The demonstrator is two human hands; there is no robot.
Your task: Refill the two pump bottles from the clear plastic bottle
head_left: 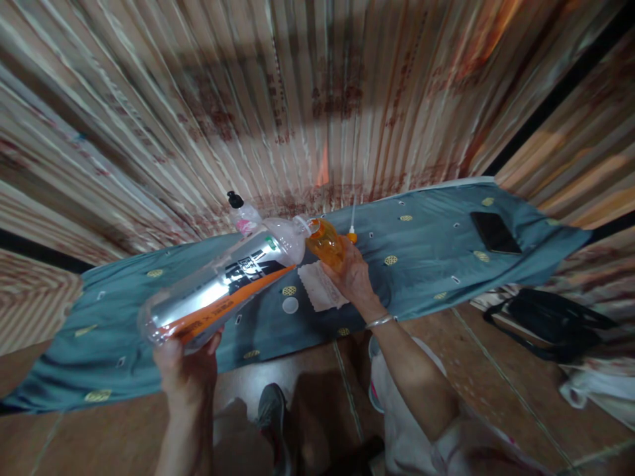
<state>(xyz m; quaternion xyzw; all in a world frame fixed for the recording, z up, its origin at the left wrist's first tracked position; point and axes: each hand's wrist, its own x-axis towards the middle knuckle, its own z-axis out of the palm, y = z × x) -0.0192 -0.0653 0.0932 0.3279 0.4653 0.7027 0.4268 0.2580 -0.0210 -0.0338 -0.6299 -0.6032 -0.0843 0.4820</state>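
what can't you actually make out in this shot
- Head view: print on the big clear bottle is motion-blurred, unreadable.
- Whether liquid is passing into the small orange bottle: the mouths meet, flow too blurred to see.
- Right hand covers the orange bottle's lower part.
- Left hand hides the big bottle's base.
- Dark flat object on the blue cloth: probably a phone, too dim to confirm.

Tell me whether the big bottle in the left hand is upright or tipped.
Tipped. The left hand holds the big bottle by its base, nearly level, its neck against the small orange bottle in the right hand.
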